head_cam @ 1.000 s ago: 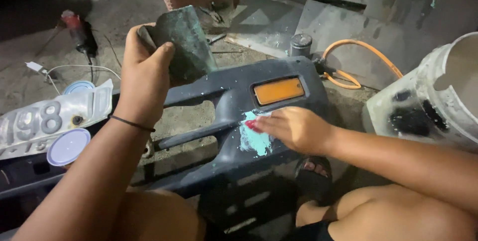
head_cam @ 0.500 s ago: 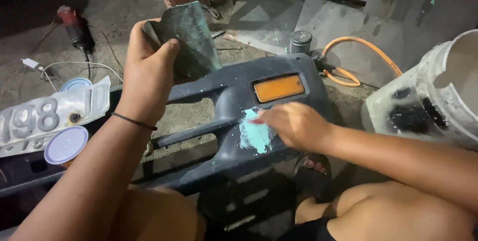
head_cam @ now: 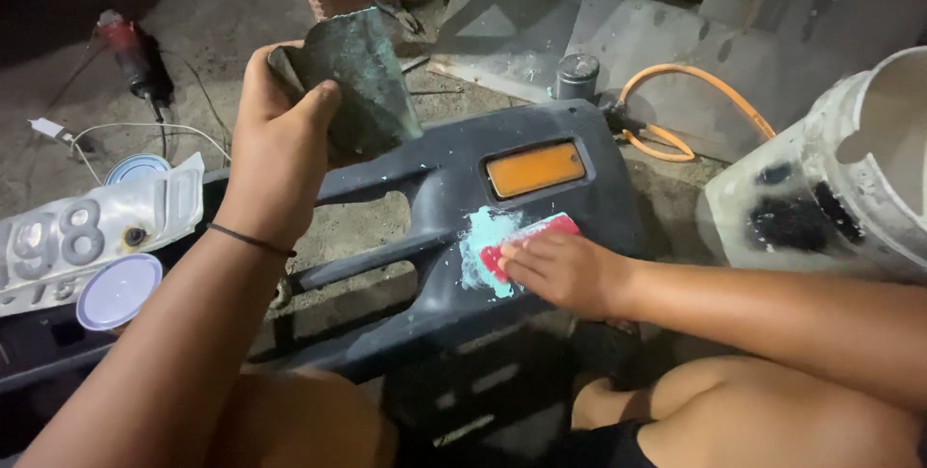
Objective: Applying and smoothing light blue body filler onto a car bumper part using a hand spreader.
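The right hand (head_cam: 565,270) presses a red spreader (head_cam: 529,241) flat against teal filler (head_cam: 480,241) on the grey bumper (head_cam: 435,188); the left hand (head_cam: 280,140) grips a smeared mixing board (head_cam: 362,82), held up clear.

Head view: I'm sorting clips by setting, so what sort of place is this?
Probably an informal auto-body repair spot: a dark bumper patched with pale filler, a power tool and a stained bucket on bare concrete.

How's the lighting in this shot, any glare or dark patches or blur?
Head view: light is strongest on the white bucket, which looks washed out; the top-left floor and bottom edge fall into shadow; left hand, right hand and grey bumper are sharp.
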